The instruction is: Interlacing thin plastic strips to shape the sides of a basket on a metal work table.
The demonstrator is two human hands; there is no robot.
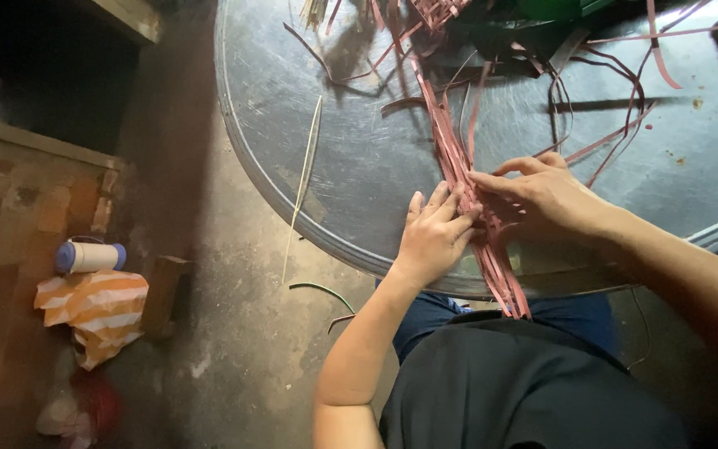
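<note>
A: Both hands work the bundle of pink strips (469, 179) near the front rim of the round metal counter (292, 100). The left hand (432, 237) lies flat, fingers spread, pressing the strips down; its grip is wide and closes on nothing. The right hand (542, 195) pinches the strips just beside it, thumb and fingertips narrowed on a strip or two.

B: What looks risky?

A: The strips' near ends hang over the counter's rim toward the person's lap. If the left hand lifts, the bundle would likely fan out or slide off, since little else pins it.

B: And the loose pink and dark strips (617, 125) farther back?

A: They curl and cross one another. A pull by the right hand could snag one and drag it into the bundle. The pale thin strip (307, 158) lying apart near the left rim overhangs the counter too and could drop to the floor (234, 349).
</note>
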